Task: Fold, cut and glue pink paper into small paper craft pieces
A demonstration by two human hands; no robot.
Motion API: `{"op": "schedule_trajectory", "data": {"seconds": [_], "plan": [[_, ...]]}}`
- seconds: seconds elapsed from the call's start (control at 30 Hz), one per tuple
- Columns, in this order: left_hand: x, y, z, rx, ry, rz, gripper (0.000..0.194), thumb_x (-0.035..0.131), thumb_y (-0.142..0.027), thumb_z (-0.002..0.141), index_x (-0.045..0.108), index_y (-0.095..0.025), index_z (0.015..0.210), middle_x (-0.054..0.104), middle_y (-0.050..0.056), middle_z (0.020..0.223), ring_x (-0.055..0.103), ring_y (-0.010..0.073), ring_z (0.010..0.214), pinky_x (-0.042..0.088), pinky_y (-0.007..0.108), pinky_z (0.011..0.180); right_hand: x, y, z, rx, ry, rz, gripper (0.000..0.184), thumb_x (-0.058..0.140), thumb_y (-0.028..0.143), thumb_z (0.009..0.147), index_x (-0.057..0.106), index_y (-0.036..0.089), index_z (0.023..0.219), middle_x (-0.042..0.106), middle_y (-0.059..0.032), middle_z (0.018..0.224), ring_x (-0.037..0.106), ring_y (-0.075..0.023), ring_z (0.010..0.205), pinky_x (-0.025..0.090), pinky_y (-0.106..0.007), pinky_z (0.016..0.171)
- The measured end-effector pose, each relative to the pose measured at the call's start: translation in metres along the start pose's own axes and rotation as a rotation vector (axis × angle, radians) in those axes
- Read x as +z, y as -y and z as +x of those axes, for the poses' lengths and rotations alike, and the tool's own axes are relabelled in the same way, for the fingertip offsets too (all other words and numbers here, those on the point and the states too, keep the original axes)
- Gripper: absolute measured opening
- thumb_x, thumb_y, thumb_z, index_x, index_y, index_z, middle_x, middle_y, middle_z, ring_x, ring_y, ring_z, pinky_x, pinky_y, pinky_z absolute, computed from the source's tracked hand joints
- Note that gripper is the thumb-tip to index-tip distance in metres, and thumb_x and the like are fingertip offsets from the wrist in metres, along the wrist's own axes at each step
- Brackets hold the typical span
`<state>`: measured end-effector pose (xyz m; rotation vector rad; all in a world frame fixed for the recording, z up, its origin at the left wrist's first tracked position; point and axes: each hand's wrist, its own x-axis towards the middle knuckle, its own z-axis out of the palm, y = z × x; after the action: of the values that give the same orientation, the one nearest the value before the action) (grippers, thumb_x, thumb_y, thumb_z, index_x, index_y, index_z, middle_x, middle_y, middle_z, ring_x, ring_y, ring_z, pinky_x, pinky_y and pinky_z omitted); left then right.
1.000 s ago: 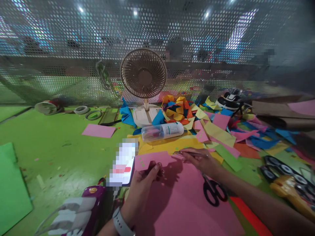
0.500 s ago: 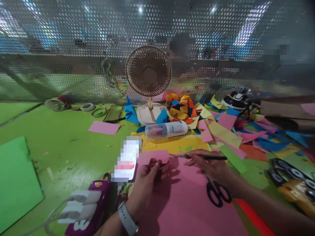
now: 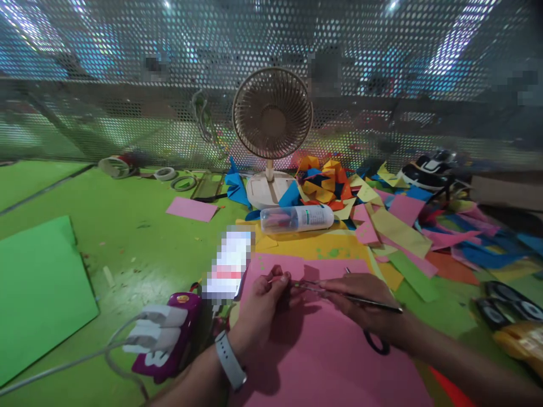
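Observation:
My left hand [image 3: 271, 297], with a pale watch strap on its wrist, is closed in a pinch above a large pink paper sheet [image 3: 335, 362]. What sits between its fingertips is too small to make out. My right hand [image 3: 360, 294] grips slim dark metal tweezers [image 3: 373, 304], their tips pointing left and reaching the left fingertips. Beneath the right hand lie black-handled scissors [image 3: 376, 343], mostly covered; one handle loop shows. A smaller pink piece [image 3: 275, 263] lies at the sheet's top left, beside the left hand.
A lit phone [image 3: 229, 265] and a purple power strip [image 3: 186, 328] with white plugs lie left. Behind are a clear bottle [image 3: 297, 219], a fan [image 3: 271, 121] and a perforated metal screen. Coloured paper scraps [image 3: 399, 229] heap at right; a green sheet [image 3: 42, 299] lies far left.
The tweezers have come down to the left fingertips, and the right hand has tilted over more of the scissors. The whole view has shifted slightly.

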<state>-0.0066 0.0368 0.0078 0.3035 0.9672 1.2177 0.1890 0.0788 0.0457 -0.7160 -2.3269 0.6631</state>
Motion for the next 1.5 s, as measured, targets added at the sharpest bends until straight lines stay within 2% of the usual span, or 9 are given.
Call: {"op": "schedule_trajectory", "data": {"seconds": [0.07, 0.17, 0.33, 0.63, 0.73, 1.0, 1.17, 1.33, 1.5], "plan": [[0.0, 0.0, 0.0, 0.004, 0.017, -0.032, 0.035, 0.078, -0.026, 0.067, 0.048, -0.018, 0.084, 0.064, 0.001, 0.073, 0.068, 0.0197, 0.071, 0.058, 0.037, 0.071, -0.001, -0.001, -0.001, 0.034, -0.035, 0.019, 0.019, 0.054, 0.022, 0.087, 0.067, 0.022, 0.101, 0.073, -0.0016, 0.083, 0.067, -0.0129, 0.067, 0.051, -0.022, 0.062], [0.002, -0.002, 0.001, 0.029, -0.035, -0.023, 0.03, 0.076, -0.021, 0.07, 0.049, -0.016, 0.082, 0.063, 0.0, 0.073, 0.068, 0.0167, 0.07, 0.058, 0.03, 0.071, -0.001, -0.004, -0.001, 0.143, -0.082, 0.092, 0.016, 0.056, 0.021, 0.086, 0.068, 0.021, 0.096, 0.073, -0.0016, 0.082, 0.068, -0.0139, 0.07, 0.053, -0.022, 0.063], [0.003, -0.003, 0.001, 0.048, -0.094, 0.005, 0.019, 0.068, -0.014, 0.077, 0.05, -0.015, 0.084, 0.063, 0.0, 0.074, 0.067, 0.0142, 0.07, 0.057, 0.026, 0.071, 0.003, -0.011, -0.004, 0.282, -0.078, 0.263, 0.016, 0.055, 0.024, 0.087, 0.067, 0.021, 0.097, 0.073, -0.0015, 0.079, 0.069, -0.0158, 0.075, 0.055, -0.023, 0.064], [-0.002, -0.001, 0.002, 0.027, -0.05, 0.025, 0.03, 0.074, -0.021, 0.072, 0.05, -0.016, 0.089, 0.065, 0.001, 0.078, 0.069, 0.0163, 0.073, 0.057, 0.027, 0.071, 0.006, -0.013, -0.003, 0.265, -0.078, 0.31, 0.016, 0.056, 0.025, 0.086, 0.067, 0.022, 0.097, 0.074, -0.0002, 0.077, 0.069, -0.015, 0.074, 0.056, -0.026, 0.068], [-0.001, -0.001, 0.001, 0.038, -0.037, 0.027, 0.031, 0.076, -0.023, 0.07, 0.051, -0.017, 0.088, 0.065, 0.0, 0.078, 0.069, 0.0163, 0.073, 0.057, 0.027, 0.072, 0.006, -0.011, -0.004, 0.31, -0.056, 0.341, 0.017, 0.056, 0.028, 0.087, 0.067, 0.022, 0.097, 0.073, -0.0009, 0.076, 0.069, -0.0158, 0.072, 0.057, -0.026, 0.065], [0.002, -0.002, -0.003, 0.04, -0.024, 0.053, 0.033, 0.077, -0.025, 0.068, 0.05, -0.017, 0.084, 0.065, 0.001, 0.078, 0.069, 0.0204, 0.079, 0.057, 0.029, 0.073, 0.012, -0.011, -0.01, 0.567, -0.042, 0.499, 0.025, 0.054, 0.039, 0.086, 0.065, 0.02, 0.097, 0.072, -0.006, 0.082, 0.07, -0.0205, 0.075, 0.058, -0.023, 0.046], [0.002, -0.002, -0.003, 0.047, -0.04, 0.03, 0.04, 0.081, -0.027, 0.062, 0.05, -0.017, 0.085, 0.065, -0.001, 0.076, 0.069, 0.0172, 0.074, 0.057, 0.027, 0.072, 0.014, -0.015, -0.01, 0.524, -0.073, 0.53, 0.022, 0.058, 0.038, 0.084, 0.067, 0.02, 0.094, 0.071, -0.0049, 0.081, 0.069, -0.0195, 0.073, 0.059, -0.025, 0.053], [0.003, -0.003, -0.002, 0.04, -0.014, 0.044, 0.043, 0.082, -0.03, 0.061, 0.05, -0.017, 0.086, 0.065, 0.0, 0.076, 0.069, 0.0209, 0.08, 0.056, 0.029, 0.076, 0.014, -0.014, -0.01, 0.598, -0.07, 0.543, 0.026, 0.056, 0.042, 0.084, 0.065, 0.02, 0.095, 0.07, -0.005, 0.078, 0.069, -0.0209, 0.072, 0.057, -0.023, 0.043], [0.005, -0.004, -0.004, 0.03, -0.004, 0.056, 0.039, 0.081, -0.03, 0.063, 0.05, -0.018, 0.083, 0.065, -0.001, 0.073, 0.069, 0.0199, 0.075, 0.056, 0.029, 0.07, 0.013, -0.012, -0.009, 0.592, -0.086, 0.525, 0.026, 0.055, 0.042, 0.085, 0.063, 0.018, 0.092, 0.07, -0.0055, 0.075, 0.069, -0.0204, 0.071, 0.055, -0.022, 0.043]]}}
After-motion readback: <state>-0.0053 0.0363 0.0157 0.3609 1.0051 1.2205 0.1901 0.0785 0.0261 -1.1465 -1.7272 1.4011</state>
